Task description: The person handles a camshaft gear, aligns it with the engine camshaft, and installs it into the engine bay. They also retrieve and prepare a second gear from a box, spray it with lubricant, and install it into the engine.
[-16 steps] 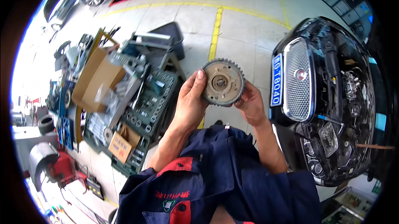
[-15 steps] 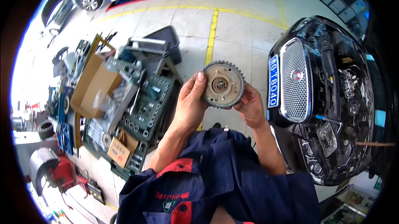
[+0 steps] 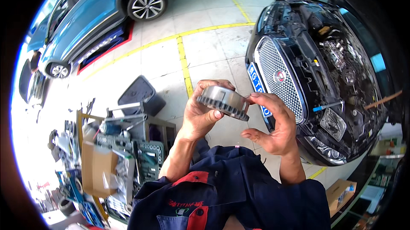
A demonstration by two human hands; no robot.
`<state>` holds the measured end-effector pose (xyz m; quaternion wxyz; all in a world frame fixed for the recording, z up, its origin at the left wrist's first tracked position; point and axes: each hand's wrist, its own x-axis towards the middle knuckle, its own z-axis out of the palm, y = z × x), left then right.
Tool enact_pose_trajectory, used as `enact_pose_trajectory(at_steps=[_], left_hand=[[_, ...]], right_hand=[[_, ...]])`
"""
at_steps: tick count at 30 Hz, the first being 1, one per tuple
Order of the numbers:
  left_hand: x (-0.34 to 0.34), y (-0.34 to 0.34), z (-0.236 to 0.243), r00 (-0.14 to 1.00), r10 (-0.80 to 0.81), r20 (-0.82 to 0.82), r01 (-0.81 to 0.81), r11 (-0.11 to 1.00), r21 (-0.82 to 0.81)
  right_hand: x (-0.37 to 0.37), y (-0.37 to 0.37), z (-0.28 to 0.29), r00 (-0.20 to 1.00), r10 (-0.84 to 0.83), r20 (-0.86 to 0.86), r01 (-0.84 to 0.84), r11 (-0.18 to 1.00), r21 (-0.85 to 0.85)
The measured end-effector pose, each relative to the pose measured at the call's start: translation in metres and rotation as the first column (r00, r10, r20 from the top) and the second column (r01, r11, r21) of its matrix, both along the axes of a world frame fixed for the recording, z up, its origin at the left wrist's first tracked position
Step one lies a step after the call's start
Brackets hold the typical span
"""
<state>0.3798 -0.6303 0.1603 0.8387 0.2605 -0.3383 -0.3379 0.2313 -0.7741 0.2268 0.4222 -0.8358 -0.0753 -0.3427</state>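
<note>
My left hand [image 3: 197,112] grips a toothed metal wheel [image 3: 223,98], tilted so that its silvery side wall faces up and the dark teeth lie along the lower edge. The thumb presses under the teeth and the fingers wrap over the far side. My right hand [image 3: 275,125] is open beside the wheel, index fingertip at its right edge and thumb spread away below. Dark blue overalls [image 3: 230,187] fill the lower middle.
A black car [image 3: 329,72] with its engine bay open stands at right, a blue car [image 3: 102,8] at upper left. A tool cart with a socket case [image 3: 149,157], cardboard box [image 3: 98,166] and grey bin [image 3: 136,91] is at left. Another cardboard box [image 3: 339,193] sits lower right.
The wheel has turned from face-on to side-on and moved slightly down. My right hand has loosened its grip and moved right, fingers spreading. The view has swung, bringing more blue car in.
</note>
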Motion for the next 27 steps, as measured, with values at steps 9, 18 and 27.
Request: enact_pose_trajectory(at_steps=[9, 18, 27], left_hand=[[0.076, -0.020, 0.018, 0.803, -0.460, -0.379, 0.519, 0.852, 0.066], [0.091, -0.091, 0.037, 0.862, -0.395, -0.318, 0.496, 0.786, 0.368], [0.081, -0.242, 0.029, 0.867, -0.494, 0.059, 0.374, 0.725, 0.578]], right_hand=[[0.063, -0.010, -0.027, 0.997, -0.008, -0.080, 0.052, 0.823, 0.566], [0.073, -0.037, -0.069, 0.982, -0.181, -0.062, 0.155, 0.566, 0.810], [0.068, -0.135, -0.117, 0.928, -0.233, 0.290, -0.229, 0.254, 0.940]])
